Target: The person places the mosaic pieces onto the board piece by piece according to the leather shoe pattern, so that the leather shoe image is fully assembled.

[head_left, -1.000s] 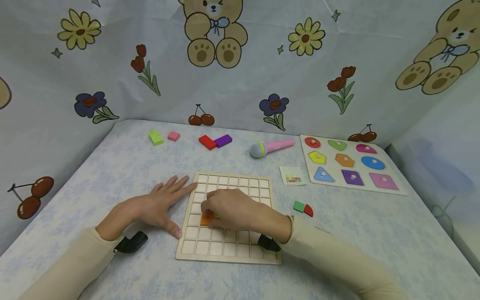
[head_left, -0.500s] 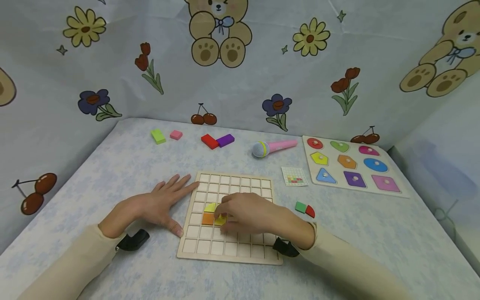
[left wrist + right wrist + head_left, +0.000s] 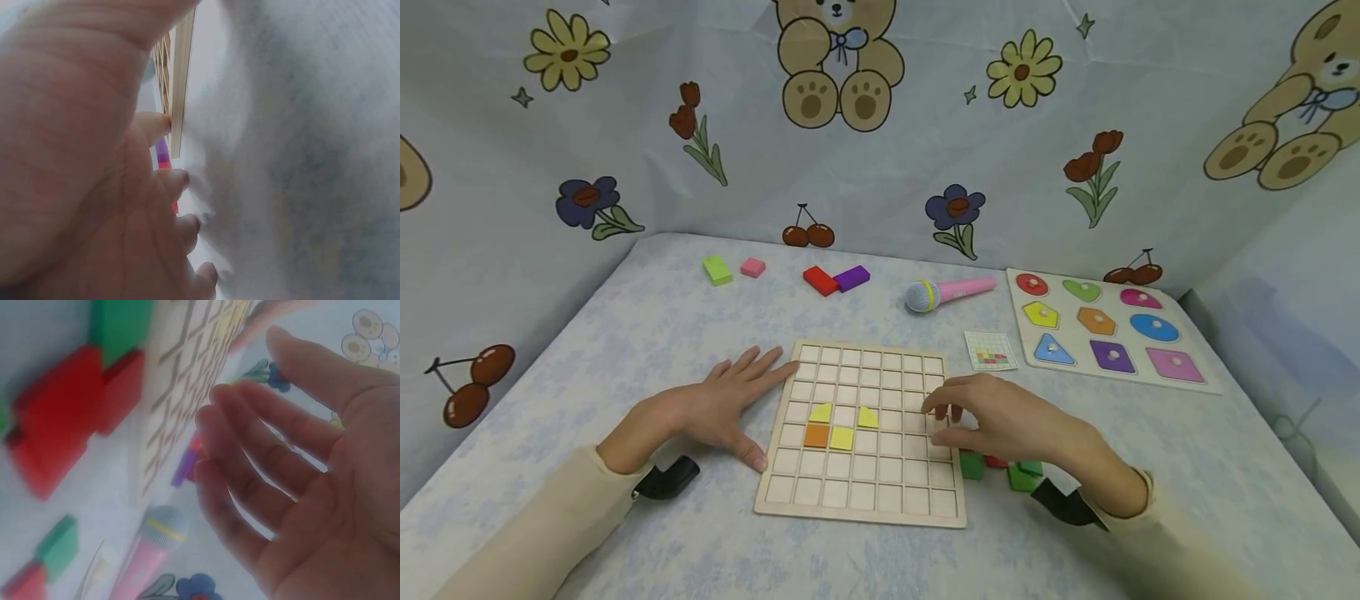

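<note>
A wooden grid board (image 3: 895,521) lies on the table. On its left half are an orange square (image 3: 816,435), a yellow square (image 3: 842,437) and two yellow pieces, one left (image 3: 820,412) and one right (image 3: 868,417), each with a shaped side. My left hand (image 3: 718,415) rests spread on the table, thumb and index fingertip at the board's left edge. My right hand (image 3: 1000,417) hovers over the board's right edge, its fingers loosely bent. In the right wrist view, nothing is between its fingers (image 3: 231,469). Green blocks (image 3: 972,465) and red blocks (image 3: 62,412) lie beside the board, partly hidden under this hand.
Behind the board lie a light green block (image 3: 717,270), a pink block (image 3: 752,267), a red block (image 3: 820,281), a purple block (image 3: 852,278) and a toy microphone (image 3: 951,292). A printed grid card (image 3: 990,351) and a shape puzzle board (image 3: 1112,333) are at right.
My right hand has moved right, off the orange and yellow pieces, to the board's right edge. The yellow pieces now show uncovered on the grid. My left hand has stayed in place.
</note>
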The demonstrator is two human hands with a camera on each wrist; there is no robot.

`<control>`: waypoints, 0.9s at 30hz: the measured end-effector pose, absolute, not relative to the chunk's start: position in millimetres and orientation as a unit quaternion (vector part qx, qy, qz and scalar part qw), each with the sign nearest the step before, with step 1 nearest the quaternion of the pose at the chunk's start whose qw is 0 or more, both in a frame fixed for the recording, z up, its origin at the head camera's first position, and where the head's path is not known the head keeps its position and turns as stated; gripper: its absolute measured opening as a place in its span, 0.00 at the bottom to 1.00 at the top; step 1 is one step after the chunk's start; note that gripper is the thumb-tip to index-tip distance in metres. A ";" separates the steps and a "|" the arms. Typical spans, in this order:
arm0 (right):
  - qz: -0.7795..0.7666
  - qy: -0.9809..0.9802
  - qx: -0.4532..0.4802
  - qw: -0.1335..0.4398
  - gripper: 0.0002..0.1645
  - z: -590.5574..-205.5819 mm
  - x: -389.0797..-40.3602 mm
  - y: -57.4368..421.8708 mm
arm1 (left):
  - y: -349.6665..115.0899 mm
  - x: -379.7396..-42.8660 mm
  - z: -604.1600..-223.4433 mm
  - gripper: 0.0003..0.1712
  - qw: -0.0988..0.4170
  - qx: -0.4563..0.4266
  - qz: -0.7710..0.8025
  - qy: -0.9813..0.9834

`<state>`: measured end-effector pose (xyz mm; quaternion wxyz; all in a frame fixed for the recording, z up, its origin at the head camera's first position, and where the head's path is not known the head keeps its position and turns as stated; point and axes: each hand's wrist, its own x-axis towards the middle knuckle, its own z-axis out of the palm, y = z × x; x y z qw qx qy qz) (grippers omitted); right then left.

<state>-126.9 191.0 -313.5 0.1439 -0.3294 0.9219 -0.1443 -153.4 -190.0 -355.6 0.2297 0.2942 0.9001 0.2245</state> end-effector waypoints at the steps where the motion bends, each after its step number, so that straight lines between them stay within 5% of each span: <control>1: -0.146 0.923 -0.325 0.147 0.19 -312.9 -126.8 195.8 | -189.8 -153.5 -356.1 0.75 0.230 0.293 0.225 0.900; 19: -0.165 0.929 -0.271 0.193 0.22 -319.4 -115.9 237.0 | -189.5 -152.3 -354.7 0.75 0.231 0.290 0.222 0.902; 27: -0.165 0.924 -0.288 0.188 0.16 -323.6 -108.9 240.7 | -190.2 -151.9 -354.6 0.75 0.225 0.297 0.229 0.900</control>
